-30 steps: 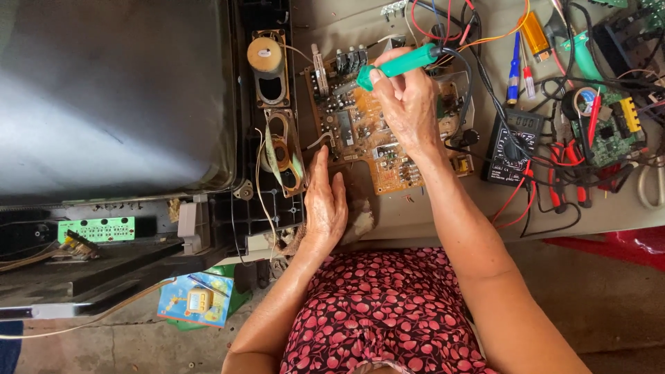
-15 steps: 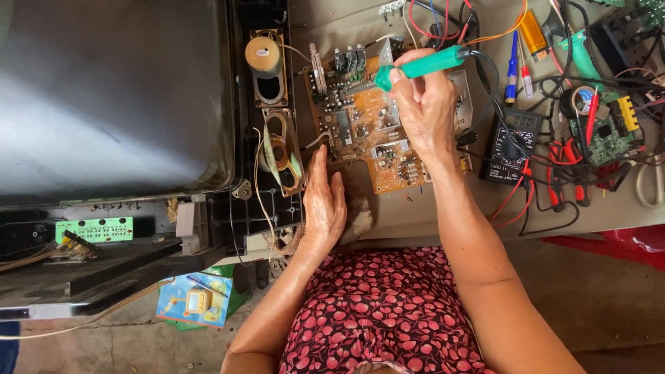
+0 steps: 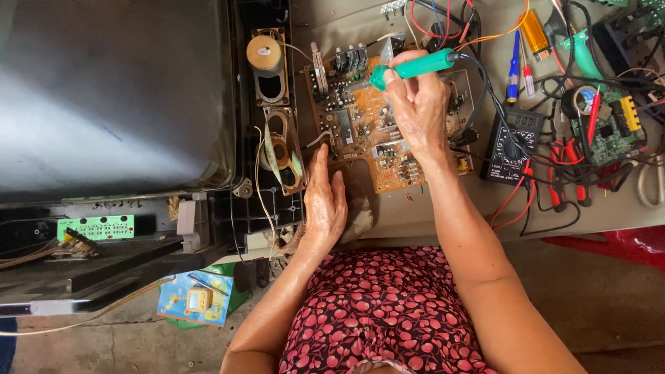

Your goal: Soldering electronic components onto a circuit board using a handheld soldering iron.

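A brown circuit board full of parts lies flat on the workbench in front of me. My right hand is over the board's upper middle, closed around a soldering iron with a green handle whose tip points down-left at the board. My left hand rests flat on the bench at the board's lower-left corner, fingers together, touching the board's edge. It holds nothing.
A large picture-tube television lies face up on the left, with two speakers along its frame. A black multimeter with red and black leads, a green circuit board, pens and tangled wires crowd the right of the bench.
My right hand has shifted the green soldering iron a little rightward and upward over the board. My left hand has stayed put.
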